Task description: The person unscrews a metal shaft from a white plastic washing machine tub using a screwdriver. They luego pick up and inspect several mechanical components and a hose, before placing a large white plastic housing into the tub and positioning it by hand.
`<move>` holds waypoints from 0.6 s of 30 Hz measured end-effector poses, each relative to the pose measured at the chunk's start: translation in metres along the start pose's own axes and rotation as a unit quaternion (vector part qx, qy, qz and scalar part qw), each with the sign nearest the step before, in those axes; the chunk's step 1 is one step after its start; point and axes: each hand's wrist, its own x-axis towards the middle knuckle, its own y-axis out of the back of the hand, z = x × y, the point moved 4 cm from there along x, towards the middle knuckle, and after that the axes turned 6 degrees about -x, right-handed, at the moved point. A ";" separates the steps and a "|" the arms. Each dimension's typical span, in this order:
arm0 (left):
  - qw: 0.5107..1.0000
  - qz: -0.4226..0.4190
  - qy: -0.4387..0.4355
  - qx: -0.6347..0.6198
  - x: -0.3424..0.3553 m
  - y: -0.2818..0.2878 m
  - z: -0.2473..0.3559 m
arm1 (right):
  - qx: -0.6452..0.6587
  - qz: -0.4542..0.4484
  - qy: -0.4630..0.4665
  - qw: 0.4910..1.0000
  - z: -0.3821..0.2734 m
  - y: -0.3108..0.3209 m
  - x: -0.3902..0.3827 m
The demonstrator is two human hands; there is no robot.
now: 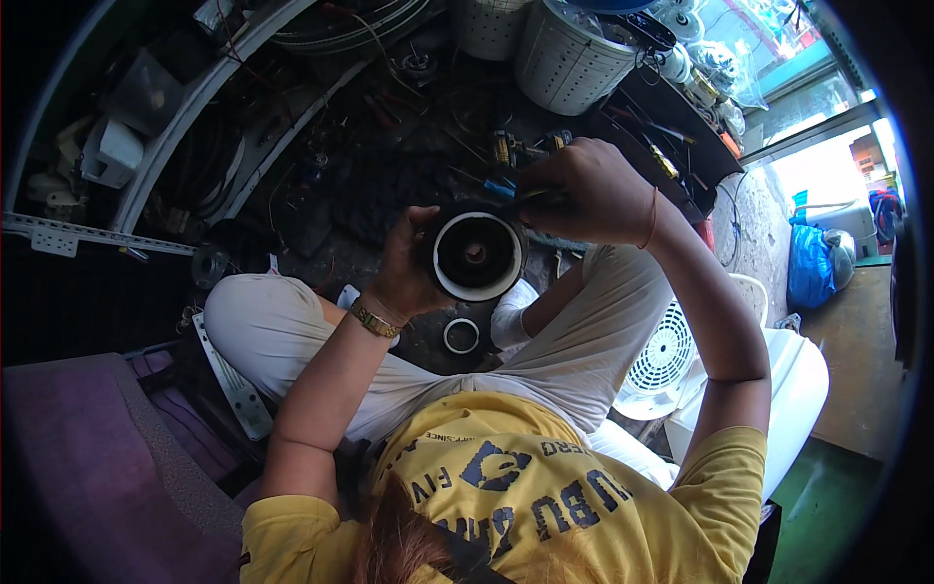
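Note:
My left hand (401, 268), with a gold watch at the wrist, is closed around the side of a round, hollow black part with a white rim (449, 282). Its opening faces up, and a small brownish hub shows deep inside. On the part's right side, my right hand (584, 190) is closed with its knuckles up. Something dark shows beneath those fingers, but its kind is hidden. Below the part, a white ring (461, 336) lies on the dark floor between my legs.
A yellow-and-black power drill (506, 148) lies beyond my hands among scattered tools and wires. White perforated baskets (569, 73) stand at the back, beside a dark tool box (671, 156). A round white grille (662, 350) is by my right leg; metal shelving (161, 165) curves along the left.

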 end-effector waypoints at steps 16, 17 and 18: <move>0.997 -0.026 -0.017 0.071 0.005 -0.019 0.001 | 0.030 0.034 0.034 0.998 0.002 0.003 0.001; 0.999 -0.011 -0.013 0.048 0.004 -0.019 0.000 | 0.033 0.032 0.029 0.999 0.002 0.004 0.002; 1.000 0.003 -0.008 0.025 0.004 -0.018 0.000 | 0.036 0.031 0.024 0.999 0.003 0.004 0.002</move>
